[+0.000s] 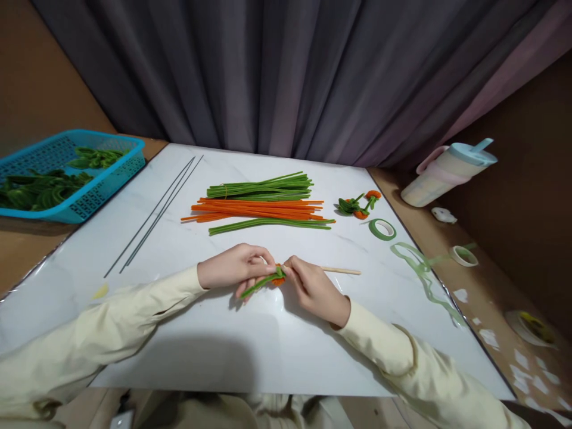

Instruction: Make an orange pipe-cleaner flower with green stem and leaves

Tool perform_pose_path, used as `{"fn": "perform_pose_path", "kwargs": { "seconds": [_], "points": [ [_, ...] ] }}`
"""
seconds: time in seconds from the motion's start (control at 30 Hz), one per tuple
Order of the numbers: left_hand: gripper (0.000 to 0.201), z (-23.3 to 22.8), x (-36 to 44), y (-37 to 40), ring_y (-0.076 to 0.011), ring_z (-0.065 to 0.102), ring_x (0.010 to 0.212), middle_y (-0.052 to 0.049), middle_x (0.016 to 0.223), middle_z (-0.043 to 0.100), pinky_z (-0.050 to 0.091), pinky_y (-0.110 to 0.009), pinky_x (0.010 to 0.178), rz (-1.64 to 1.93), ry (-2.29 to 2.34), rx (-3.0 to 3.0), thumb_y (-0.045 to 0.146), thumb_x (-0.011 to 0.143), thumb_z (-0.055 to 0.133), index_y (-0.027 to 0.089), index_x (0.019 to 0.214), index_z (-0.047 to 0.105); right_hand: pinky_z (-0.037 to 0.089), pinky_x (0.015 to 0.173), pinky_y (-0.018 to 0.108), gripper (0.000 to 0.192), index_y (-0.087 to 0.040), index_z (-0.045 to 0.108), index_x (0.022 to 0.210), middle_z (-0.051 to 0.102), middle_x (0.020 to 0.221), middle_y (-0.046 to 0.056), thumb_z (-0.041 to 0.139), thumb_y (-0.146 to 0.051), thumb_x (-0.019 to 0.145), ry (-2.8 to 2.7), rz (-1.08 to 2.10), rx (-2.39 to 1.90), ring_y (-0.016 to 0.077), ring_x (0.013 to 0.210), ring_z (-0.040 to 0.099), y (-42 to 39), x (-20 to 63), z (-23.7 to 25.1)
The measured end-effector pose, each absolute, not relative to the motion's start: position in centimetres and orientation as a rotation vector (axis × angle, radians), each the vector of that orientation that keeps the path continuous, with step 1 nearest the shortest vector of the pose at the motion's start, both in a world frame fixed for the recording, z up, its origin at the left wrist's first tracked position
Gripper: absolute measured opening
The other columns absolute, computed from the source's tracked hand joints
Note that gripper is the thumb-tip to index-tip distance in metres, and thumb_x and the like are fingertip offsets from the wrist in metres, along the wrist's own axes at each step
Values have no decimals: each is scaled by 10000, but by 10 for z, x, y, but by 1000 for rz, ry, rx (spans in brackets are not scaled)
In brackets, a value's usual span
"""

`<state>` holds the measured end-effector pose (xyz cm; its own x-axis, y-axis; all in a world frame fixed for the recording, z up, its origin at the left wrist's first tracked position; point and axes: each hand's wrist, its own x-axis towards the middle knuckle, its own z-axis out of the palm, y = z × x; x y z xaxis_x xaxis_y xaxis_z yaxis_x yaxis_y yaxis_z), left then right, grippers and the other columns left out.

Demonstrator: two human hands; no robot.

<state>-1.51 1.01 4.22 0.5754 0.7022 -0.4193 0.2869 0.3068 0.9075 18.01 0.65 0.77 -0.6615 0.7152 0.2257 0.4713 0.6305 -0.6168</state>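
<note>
Over the middle of the table my left hand [239, 266] is closed, pinching a green pipe cleaner [259, 285] between thumb and fingers. The strip is bent at an orange pipe-cleaner flower head [278, 281], which is partly hidden by the fingers. My right hand [317, 289] pinches the same small piece from the other side. A thin wooden stick [344, 270] shows behind the right hand; whether it touches the hand I cannot tell. Beyond the hands lie bundles of orange pipe cleaners [259, 208] and green pipe cleaners [261, 189].
Dark wires [156, 217] lie at left, near a blue basket [107, 182] of green leaf shapes. At right are small orange-and-green flowers [360, 205], green tape [382, 229], a loose green ribbon [424, 274], a tumbler [447, 173] and white scraps [489, 338].
</note>
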Motion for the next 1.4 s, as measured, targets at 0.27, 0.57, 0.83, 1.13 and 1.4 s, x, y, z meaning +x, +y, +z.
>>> {"fn": "perform_pose_path", "kwargs": {
  "seconds": [0.27, 0.57, 0.83, 1.13, 1.4],
  "points": [
    [393, 26, -17, -9, -99, 534, 328, 22, 450, 532, 345, -123, 269, 450, 966, 1212, 522, 852, 406, 149, 733, 438, 358, 532, 221, 173, -199, 390, 778, 511, 648, -4, 304, -206, 927, -2318, 715, -862, 121, 544, 474, 2, 179, 15],
    [356, 20, -6, -14, -228, 671, 751, -79, 861, 605, 547, -273, 487, 596, 857, 1012, 479, 834, 484, 170, 1011, 468, 394, 571, 239, 186, -192, 412, 816, 561, 698, 14, 276, -222, 940, -2364, 828, -885, 127, 587, 514, -1, 180, 16],
    [335, 19, -9, -14, -191, 677, 637, -79, 787, 678, 534, -294, 584, 648, 941, 947, 444, 799, 565, 149, 950, 519, 422, 618, 231, 142, -167, 485, 963, 573, 818, 46, 352, -155, 913, -2311, 596, -749, 123, 701, 537, 1, 183, 15],
    [392, 28, -15, -11, -198, 680, 752, -130, 851, 695, 523, -266, 635, 534, 835, 815, 432, 841, 513, 109, 1051, 582, 420, 561, 256, 245, -95, 510, 1090, 626, 824, 86, 384, -77, 880, -2400, -66, -495, 151, 692, 554, 2, 183, 12],
    [418, 29, -22, -11, -183, 650, 900, -88, 921, 695, 477, -336, 855, 568, 773, 846, 268, 798, 617, 152, 1191, 537, 389, 505, 260, 129, -105, 566, 957, 609, 747, 59, 470, -130, 874, -2462, -202, -495, 140, 623, 514, 3, 185, 15]
  ]
}}
